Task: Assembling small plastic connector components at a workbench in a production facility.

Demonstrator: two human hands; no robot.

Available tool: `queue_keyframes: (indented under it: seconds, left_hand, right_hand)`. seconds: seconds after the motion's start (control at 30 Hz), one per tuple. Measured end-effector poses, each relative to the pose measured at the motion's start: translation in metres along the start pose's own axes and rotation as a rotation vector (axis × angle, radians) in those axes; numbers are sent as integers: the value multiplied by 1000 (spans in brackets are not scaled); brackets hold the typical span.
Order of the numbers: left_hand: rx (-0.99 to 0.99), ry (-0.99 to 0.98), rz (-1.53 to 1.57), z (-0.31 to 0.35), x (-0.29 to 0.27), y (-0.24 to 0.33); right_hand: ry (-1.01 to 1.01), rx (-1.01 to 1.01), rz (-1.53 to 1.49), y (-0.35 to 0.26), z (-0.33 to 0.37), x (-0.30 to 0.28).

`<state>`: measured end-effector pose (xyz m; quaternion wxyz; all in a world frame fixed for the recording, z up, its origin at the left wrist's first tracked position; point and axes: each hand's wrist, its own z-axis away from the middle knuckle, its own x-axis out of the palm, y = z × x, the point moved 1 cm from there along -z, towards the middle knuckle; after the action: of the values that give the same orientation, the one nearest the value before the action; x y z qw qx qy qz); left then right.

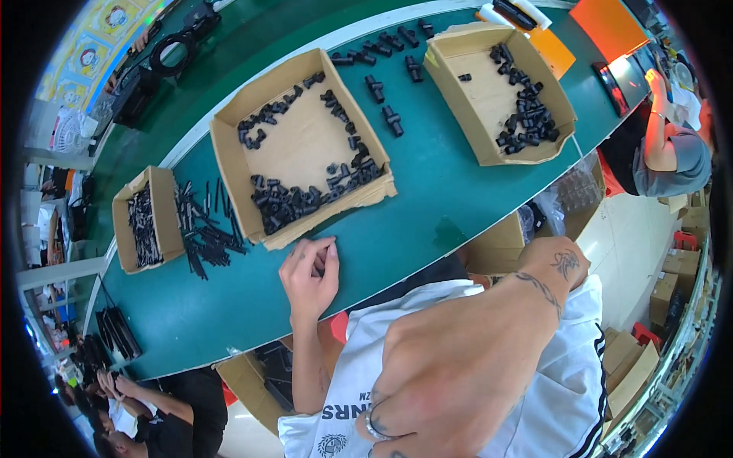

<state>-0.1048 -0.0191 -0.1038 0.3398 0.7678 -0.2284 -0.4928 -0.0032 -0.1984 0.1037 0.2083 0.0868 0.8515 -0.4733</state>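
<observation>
My left hand (309,276) rests on the green table, close by the near edge of a large cardboard tray (294,160). Its fingers are curled and the thumb is pressed to them; a dark spot shows between, too small to name. Black plastic fittings (286,202) lie along the sides of that tray. My right hand (450,374), very near the camera, is raised in front of my white shirt. It shows its back and a ring; its fingers bend away at the lower edge, so what they do is hidden.
Left of the large tray stand a small box (163,210) of thin black sticks and a loose pile of black sticks (205,240). Another tray (466,99) with small black parts stands at right. Several larger black fittings (392,120) lie between the trays. Co-workers sit at both sides.
</observation>
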Motion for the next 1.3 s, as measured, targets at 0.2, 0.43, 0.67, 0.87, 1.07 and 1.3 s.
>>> queue_keyframes:
  seconds: [0.2, 0.43, 0.67, 0.87, 1.07, 1.3]
  left_hand:
    - [-29, 27, 37, 9, 2, -2]
    - [458, 19, -28, -6, -13, 31]
    - [269, -109, -229, -105, -21, 51]
    - [234, -527, -408, -134, 14, 43]
    - [62, -666, -365, -144, 14, 54]
    - [151, -719, -279, -154, 14, 51]
  right_hand:
    - [25, -70, -270, 4, -6, 5]
    - [85, -128, -4, 24, 16, 22]
    - [579, 722, 1002, 93, 94, -46]
    - [633, 1026, 978, 146, 128, -44]
    - [784, 998, 850, 87, 147, -86]
    - [629, 1267, 990, 80, 243, -120]
